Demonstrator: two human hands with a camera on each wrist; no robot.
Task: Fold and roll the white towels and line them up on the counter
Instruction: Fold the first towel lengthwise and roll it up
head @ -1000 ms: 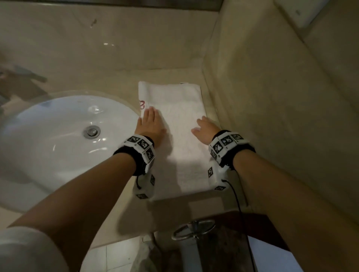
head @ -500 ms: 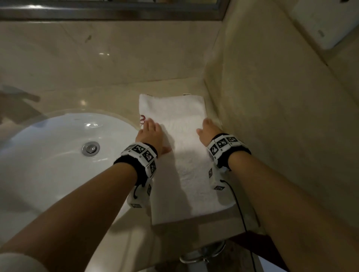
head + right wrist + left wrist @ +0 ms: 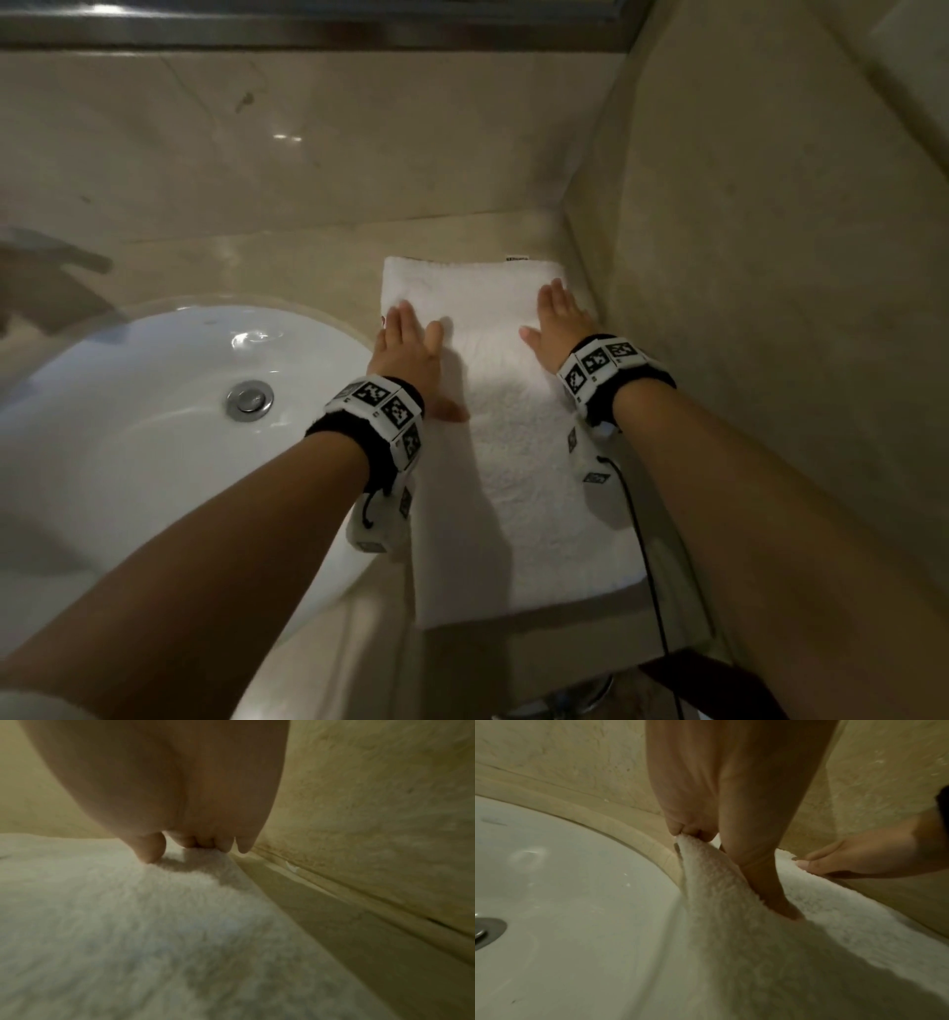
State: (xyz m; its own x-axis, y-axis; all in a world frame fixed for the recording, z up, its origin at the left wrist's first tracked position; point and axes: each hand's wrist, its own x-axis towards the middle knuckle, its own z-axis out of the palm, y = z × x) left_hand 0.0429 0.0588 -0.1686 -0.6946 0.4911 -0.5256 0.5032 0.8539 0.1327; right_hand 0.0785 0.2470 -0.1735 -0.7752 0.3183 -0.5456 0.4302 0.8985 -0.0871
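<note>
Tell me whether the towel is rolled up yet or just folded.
Folded, not rolled: the towel lies flat on the counter as a long strip, left hand and right hand resting on its far half.

towel (image 3: 518, 462) on counter (image 3: 287, 267) | sink (image 3: 128, 437) left | wall (image 3: 770, 257) right

Fluffy terry-cloth towel (image 3: 513, 462), glossy ceramic sink (image 3: 128, 437), polished stone counter (image 3: 282, 267).
</note>
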